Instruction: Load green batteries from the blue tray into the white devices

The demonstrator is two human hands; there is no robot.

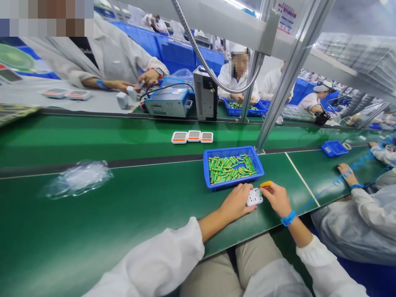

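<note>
My left hand (235,202) is closed around a small white plastic device (254,197), its back with slots and recesses facing up, low over the green worktop. Close to the device's right edge is my right hand (277,198), thumb and fingers pinched together. A sliver of green at those fingertips looks like a battery (261,193), mostly hidden. One right finger wears a yellow finger cot (266,184), and a blue wrist strap (288,218) circles that wrist. Just beyond both hands stands a blue bin (213,186) of loose green batteries (230,168).
Three white devices with grey screens (194,136) lie on the green belt behind the bin. A clear plastic bag (83,178) is at left. A metal post (280,78) rises behind the bin. Co-workers sit opposite and at right, one hand (348,174) resting on the worktop.
</note>
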